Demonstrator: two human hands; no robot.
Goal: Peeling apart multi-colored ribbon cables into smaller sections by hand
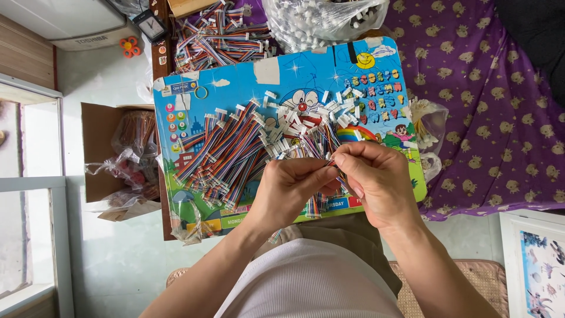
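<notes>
**Thin wires pinched over a crowded board**

Both hands meet above the near edge of the cartoon board (282, 76). The left hand (288, 191) is curled closed on a small bundle of rainbow wires (313, 206), which hangs down from it. The right hand (376, 182) pinches with thumb and forefinger at the top of the same bundle; the other fingers are bent loosely.

The grip is small, so I think a wire could slip out and fall into the big wire pile (226, 156) or among the white connectors (300, 126), where it would be hard to find again. A pull to the side may also drag the pile over the board's near edge.

A clear bag (321, 20) at the far edge holds white pieces. The cardboard box (126, 150) on the floor, past the left edge, holds plastic bags; their content I cannot tell.
</notes>
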